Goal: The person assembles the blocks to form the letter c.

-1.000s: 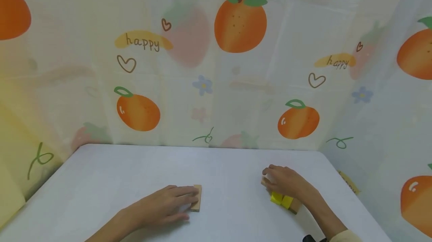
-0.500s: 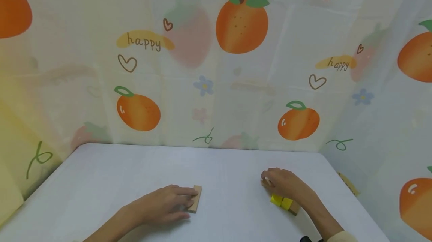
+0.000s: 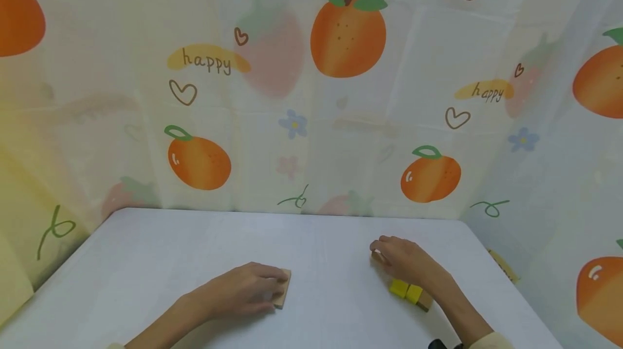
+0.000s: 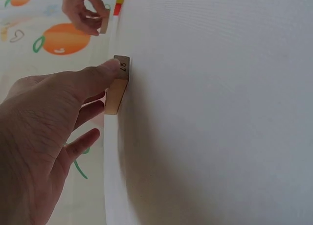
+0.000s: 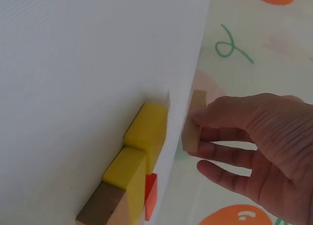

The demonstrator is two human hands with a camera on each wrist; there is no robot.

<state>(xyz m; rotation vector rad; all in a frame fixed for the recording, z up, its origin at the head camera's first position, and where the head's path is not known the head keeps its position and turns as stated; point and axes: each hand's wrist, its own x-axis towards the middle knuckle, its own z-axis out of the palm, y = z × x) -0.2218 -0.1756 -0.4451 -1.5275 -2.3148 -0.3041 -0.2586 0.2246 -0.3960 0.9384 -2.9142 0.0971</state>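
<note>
Near the middle of the white table [image 3: 331, 295], my left hand [image 3: 231, 295] grips a flat wooden block [image 4: 116, 95] by its ends. Its thumb presses a darker end with small printed characters, as the left wrist view shows. Further right, my right hand [image 3: 409, 262] pinches another light wooden block [image 5: 194, 107] between thumb and fingers; in the right wrist view it appears raised off the table. Just nearer than that hand lie two yellow blocks [image 5: 146, 127] in a row with a wooden block [image 5: 101, 205] that has a dark end. The right wrist partly hides this row.
A red block [image 5: 151, 195] shows behind the yellow ones in the right wrist view. A printed curtain [image 3: 340, 138] with oranges hangs along the table's back and sides. Something black [image 3: 437, 344] sits at the bottom edge near the right sleeve.
My right hand has moved a little left and away with its block, uncovering more of the yellow row. The left hand's thumb has come in to the near end of its block.
</note>
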